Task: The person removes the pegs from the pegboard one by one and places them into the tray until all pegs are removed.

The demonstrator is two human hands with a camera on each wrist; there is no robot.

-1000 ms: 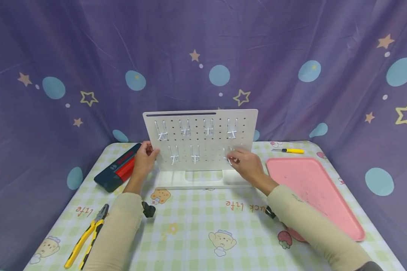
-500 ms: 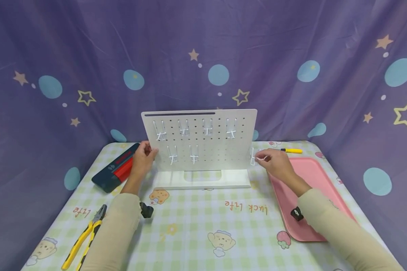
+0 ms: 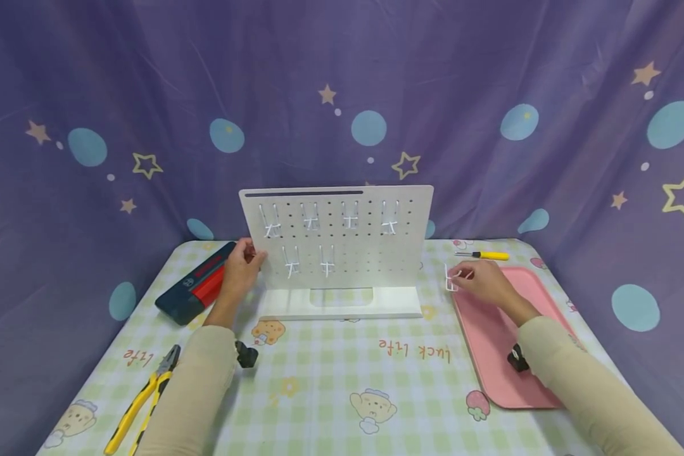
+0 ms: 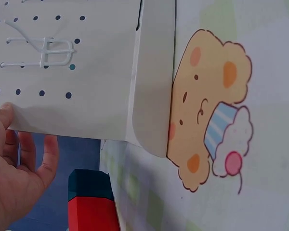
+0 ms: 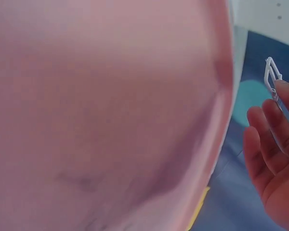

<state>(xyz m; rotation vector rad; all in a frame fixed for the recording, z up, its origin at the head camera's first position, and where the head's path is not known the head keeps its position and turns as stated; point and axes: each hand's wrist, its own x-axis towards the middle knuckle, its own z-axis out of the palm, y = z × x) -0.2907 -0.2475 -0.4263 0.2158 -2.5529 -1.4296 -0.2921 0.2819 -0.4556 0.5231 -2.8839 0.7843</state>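
A white pegboard (image 3: 353,256) stands upright on its base, with several white wire hooks hung in two rows. My left hand (image 3: 241,269) grips the board's left edge, thumb on the front and fingers behind it. One wire hook (image 4: 50,52) hangs near that edge in the left wrist view. To the right of the board, my right hand (image 3: 481,282) pinches a loose white wire hook (image 3: 449,278) between thumb and fingers. That hand is over the far left corner of the pink tray (image 3: 504,354). In the right wrist view the pinched hook (image 5: 272,77) points away from the fingertips.
A dark blue and red case (image 3: 196,285) lies left of the board, beside my left hand. Yellow-handled pliers (image 3: 148,396) lie at the front left. A yellow-handled screwdriver (image 3: 487,255) is behind the tray. A purple curtain (image 3: 296,76) closes off the back.
The right hand has pulled the hook off the board's lower right area and carried it right to the tray's far corner. The left hand has kept its hold on the board.
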